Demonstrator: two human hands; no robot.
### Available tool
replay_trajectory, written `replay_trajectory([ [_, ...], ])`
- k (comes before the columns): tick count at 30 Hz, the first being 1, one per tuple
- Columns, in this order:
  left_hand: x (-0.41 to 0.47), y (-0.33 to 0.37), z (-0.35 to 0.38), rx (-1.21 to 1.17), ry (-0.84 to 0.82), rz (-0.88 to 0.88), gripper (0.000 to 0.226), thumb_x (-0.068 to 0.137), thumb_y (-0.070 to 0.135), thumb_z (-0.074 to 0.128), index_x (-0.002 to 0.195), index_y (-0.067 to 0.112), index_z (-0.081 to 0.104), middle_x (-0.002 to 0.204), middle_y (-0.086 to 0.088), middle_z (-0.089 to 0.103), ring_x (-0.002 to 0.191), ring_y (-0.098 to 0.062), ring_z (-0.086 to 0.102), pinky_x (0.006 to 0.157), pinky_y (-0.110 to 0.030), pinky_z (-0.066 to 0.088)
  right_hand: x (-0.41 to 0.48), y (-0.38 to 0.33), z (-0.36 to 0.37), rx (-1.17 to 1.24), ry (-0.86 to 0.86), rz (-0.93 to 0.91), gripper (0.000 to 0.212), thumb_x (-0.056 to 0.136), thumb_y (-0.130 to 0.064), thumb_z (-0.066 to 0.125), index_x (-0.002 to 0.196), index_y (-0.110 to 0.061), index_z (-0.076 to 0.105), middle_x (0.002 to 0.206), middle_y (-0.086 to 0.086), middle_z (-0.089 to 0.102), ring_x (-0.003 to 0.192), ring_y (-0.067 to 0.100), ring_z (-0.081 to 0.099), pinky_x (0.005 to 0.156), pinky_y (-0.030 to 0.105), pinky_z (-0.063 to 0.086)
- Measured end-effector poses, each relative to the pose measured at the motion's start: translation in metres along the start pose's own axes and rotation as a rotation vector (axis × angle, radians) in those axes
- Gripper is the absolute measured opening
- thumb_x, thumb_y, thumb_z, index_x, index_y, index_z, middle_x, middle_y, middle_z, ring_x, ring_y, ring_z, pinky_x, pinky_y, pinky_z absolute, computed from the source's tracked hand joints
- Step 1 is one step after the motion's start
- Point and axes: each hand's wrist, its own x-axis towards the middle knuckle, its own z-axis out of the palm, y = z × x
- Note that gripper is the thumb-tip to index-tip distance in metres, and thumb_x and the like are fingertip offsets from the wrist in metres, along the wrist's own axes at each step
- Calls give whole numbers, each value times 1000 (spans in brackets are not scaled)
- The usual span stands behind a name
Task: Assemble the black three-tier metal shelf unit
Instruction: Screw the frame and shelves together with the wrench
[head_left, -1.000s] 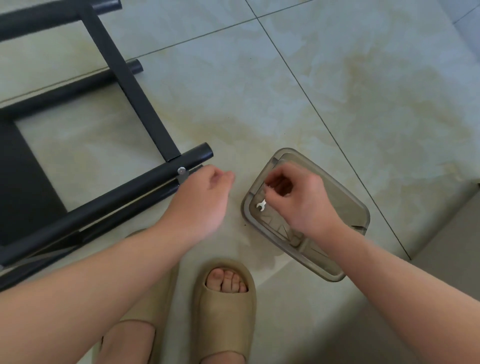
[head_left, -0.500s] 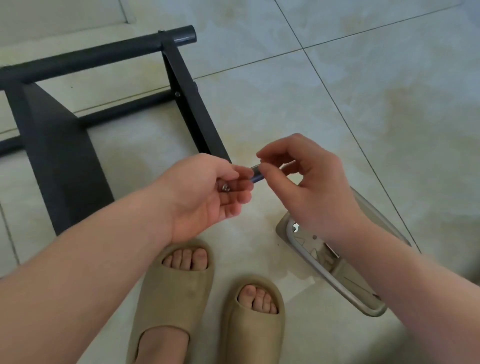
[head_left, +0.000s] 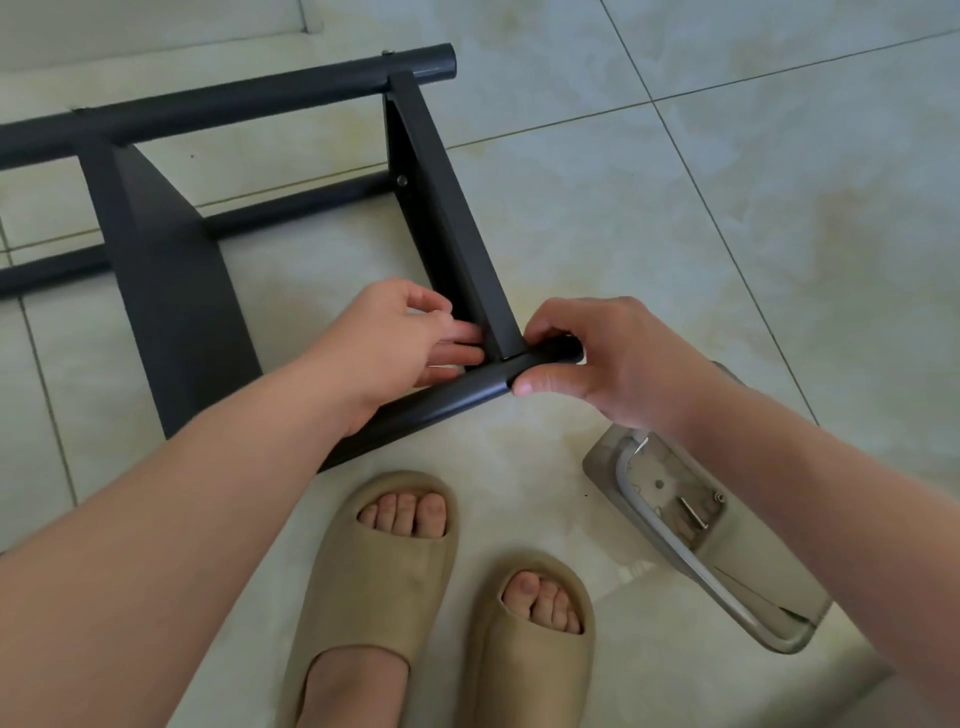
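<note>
The black metal shelf unit (head_left: 166, 280) lies on its side on the tiled floor, with round posts and flat shelf panels. My right hand (head_left: 597, 358) grips the end of the near post (head_left: 447, 400), fingers curled over its tip. My left hand (head_left: 400, 338) reaches to the inner side of the joint where the end shelf panel (head_left: 447, 234) meets that post; its fingertips touch the panel's edge. Whatever small part the fingers hold is hidden.
A translucent grey plastic tray (head_left: 748, 587) with small hardware lies on the floor at the right, under my right forearm. My two feet in beige slippers (head_left: 384, 577) stand just below the post. Open tiled floor (head_left: 727, 208) stretches to the upper right.
Both hands met in the air half a second ago, passing a small part. They have since dropped to the near post joint; the right one now grips the post end.
</note>
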Motion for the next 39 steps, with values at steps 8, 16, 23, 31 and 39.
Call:
replay_trajectory([
  [8,18,-19,-1,322,45,51,16,88,29,74,77,18,72,67,4,73,61,-7,67,66,-24,52,-7,15,12,7,48,-90,33,82,-43,79,95,-15,67,74,-14,56,70,6,52,60,18,38],
  [16,17,-18,13,300,-74,3,12,83,6,76,73,12,72,69,-7,70,65,-16,66,68,-25,55,-21,26,26,-3,145,-200,44,84,-53,70,91,-10,65,75,-7,55,69,11,45,63,19,39],
  [23,17,-10,18,301,-187,-200,11,86,9,70,95,6,75,68,-4,69,56,-14,62,51,-17,45,-32,27,33,-32,172,-194,50,85,-60,60,93,-10,62,78,-7,54,70,11,44,63,26,40],
  [31,22,-9,22,362,-256,-288,11,92,11,61,81,13,64,79,-8,65,75,-21,57,70,-28,42,-13,30,13,-479,149,-436,84,87,-70,54,146,-11,43,155,15,37,143,39,34,113,55,36],
  [39,26,-12,21,313,-286,-295,10,92,12,62,85,13,69,84,-6,71,76,-17,65,66,-21,49,38,20,-6,-761,-175,-537,126,75,-89,41,161,-8,-1,169,11,-11,156,22,-14,126,42,-6],
])
